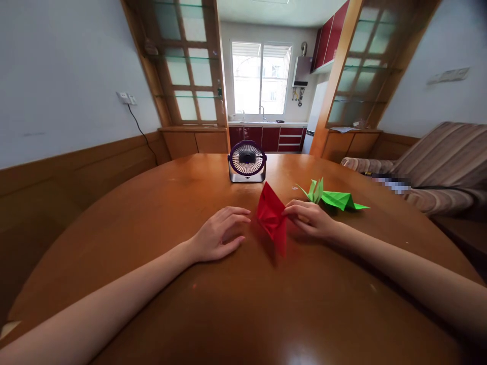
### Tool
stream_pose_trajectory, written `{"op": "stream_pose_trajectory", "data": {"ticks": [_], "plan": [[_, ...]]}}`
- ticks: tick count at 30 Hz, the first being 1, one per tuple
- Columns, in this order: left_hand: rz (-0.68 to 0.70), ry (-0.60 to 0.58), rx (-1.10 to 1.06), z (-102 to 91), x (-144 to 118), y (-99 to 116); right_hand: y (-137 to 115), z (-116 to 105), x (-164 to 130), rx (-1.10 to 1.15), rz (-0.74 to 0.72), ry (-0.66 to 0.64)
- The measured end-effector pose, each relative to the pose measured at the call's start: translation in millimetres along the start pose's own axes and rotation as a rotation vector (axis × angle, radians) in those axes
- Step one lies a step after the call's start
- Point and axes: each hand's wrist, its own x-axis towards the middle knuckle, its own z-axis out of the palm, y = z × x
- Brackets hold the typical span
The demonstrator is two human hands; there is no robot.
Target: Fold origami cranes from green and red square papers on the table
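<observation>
A folded piece of red paper [271, 213] stands tilted above the middle of the table, its lower part smeared by motion. My right hand [310, 218] pinches its right edge between thumb and fingers. To the left of the paper is my left hand [224, 233], fingers apart and slightly curved, not touching it. Just beyond my right hand lies a green origami figure [337, 198] with pointed, upright folds at its left end and a thin tail at its right.
A small purple desk fan [247, 161] stands at the far side of the round wooden table [152, 218]. Past the table's right edge is a striped sofa [445, 162]. A black cord [140, 129] hangs from the outlet on the left wall.
</observation>
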Motion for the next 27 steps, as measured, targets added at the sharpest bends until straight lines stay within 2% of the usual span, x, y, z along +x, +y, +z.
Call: {"op": "stream_pose_trajectory", "data": {"ticks": [3, 9, 15, 22, 24, 27], "plan": [[0.013, -0.006, 0.003, 0.2, 0, 0, 10, -17, 0, -0.024, 0.098, -0.011], [0.028, -0.024, 0.011, 0.5, 0, 0, 24, -50, -7, -0.089, 0.235, -0.195], [0.059, -0.030, 0.026, 1.5, 1, 0, 30, -59, -17, -0.201, 0.298, -0.317], [0.038, -0.041, 0.048, 1.6, 3, 2, 31, -51, -18, -0.526, 0.403, -0.240], [0.034, -0.046, 0.047, 1.3, 3, 3, 28, -49, -19, -0.575, 0.392, -0.176], [0.032, -0.051, 0.045, 0.7, 2, 3, 17, -44, -17, -0.543, 0.302, -0.037]]}}
